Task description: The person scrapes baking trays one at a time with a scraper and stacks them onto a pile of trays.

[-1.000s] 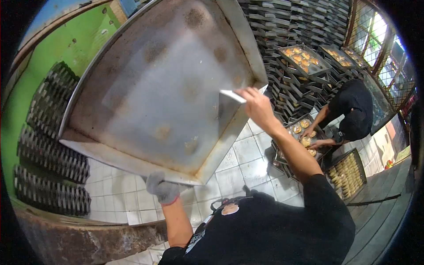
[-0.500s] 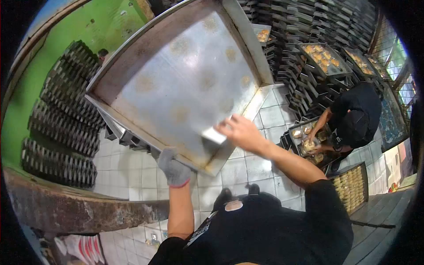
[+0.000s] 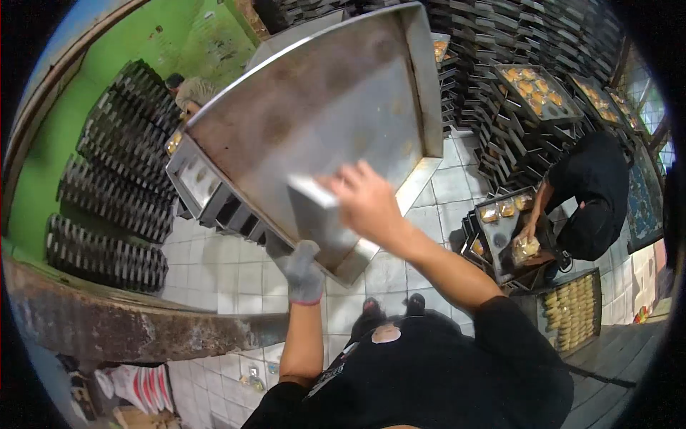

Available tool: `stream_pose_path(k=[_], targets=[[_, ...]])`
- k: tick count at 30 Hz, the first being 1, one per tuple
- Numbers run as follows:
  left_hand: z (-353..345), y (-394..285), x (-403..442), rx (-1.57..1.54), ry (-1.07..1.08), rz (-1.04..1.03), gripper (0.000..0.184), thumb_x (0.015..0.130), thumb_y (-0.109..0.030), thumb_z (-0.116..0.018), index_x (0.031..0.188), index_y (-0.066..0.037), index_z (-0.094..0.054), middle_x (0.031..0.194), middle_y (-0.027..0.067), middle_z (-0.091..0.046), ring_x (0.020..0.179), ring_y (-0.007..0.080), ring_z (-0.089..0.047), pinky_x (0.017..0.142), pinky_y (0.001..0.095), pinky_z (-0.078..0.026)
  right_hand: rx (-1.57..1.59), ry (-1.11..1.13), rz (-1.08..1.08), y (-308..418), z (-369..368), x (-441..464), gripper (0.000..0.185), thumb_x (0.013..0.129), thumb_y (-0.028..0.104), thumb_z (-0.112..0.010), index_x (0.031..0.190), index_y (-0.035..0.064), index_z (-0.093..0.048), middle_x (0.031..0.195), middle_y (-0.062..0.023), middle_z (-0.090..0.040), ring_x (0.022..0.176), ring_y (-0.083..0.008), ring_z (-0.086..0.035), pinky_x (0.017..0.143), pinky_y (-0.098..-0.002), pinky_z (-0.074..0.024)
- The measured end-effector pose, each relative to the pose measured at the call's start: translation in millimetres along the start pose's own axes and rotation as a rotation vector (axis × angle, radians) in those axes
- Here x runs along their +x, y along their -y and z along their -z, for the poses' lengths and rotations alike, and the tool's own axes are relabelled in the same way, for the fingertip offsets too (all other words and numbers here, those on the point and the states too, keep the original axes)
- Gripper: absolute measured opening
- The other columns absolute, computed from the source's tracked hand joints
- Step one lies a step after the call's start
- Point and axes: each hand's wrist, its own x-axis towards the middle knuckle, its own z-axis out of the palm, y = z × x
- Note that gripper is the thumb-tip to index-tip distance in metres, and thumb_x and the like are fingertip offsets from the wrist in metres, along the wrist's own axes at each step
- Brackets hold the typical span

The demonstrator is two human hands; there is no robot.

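While stains mottle the metal tray, the right hand grips a slab.

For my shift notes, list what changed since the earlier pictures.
The right hand swept the flat tool leftward across the large pan, away from its right corner. A background person came into fuller view. The gloved left hand stayed at the near rim.

Head view: worn camera facing forward and steeply downward over the wearer's torso, close at lower centre; curved edges, apparently wide-angle, leave distant upper-right detail uncertain.
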Motion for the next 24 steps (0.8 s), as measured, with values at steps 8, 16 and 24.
stream_pose_path(k=[8, 16, 24], targets=[[-61, -54, 0, -0.046, 0.034, -0.124, 0.083, 0.068, 0.005, -0.059, 0.149, 0.003, -0.042, 0.143, 0.0126, -0.051, 0.128, 0.0234, -0.052, 0.107, 0.036, -0.043, 0.017, -0.316, -0.09, -10, 33, 49, 0.038, 0.076, 0.005, -0.069, 0.113, 0.0103, -0.07, 0.098, -0.0098, -0.063, 0.089, -0.0306, -0.064, 0.07, -0.0395, -0.0588], [2, -17, -10, 0.034, 0.002, -0.194, 0.081, 0.071, -0.007, -0.075, 0.145, 0.008, -0.045, 0.133, 0.0164, -0.057, 0.122, 0.0238, -0.054, 0.105, 0.0356, -0.043, 0.041, -0.393, -0.186, -54, 36, 31, 0.04, 0.069, 0.001, -0.069, 0.109, 0.0076, -0.069, 0.096, -0.0136, -0.067, 0.091, -0.0351, -0.064, 0.079, -0.0464, -0.0567], [36, -31, -20, 0.061, -0.005, -0.173, 0.103, 0.072, -0.013, -0.084, 0.155, 0.007, -0.026, 0.152, 0.0201, -0.041, 0.134, 0.0294, -0.047, 0.111, 0.0419, -0.041, -0.022, -0.542, -0.272, -138, 51, 35, 0.04, 0.072, 0.001, -0.068, 0.111, 0.0087, -0.071, 0.103, -0.0204, -0.071, 0.1, -0.0402, -0.067, 0.085, -0.0443, -0.0602]])
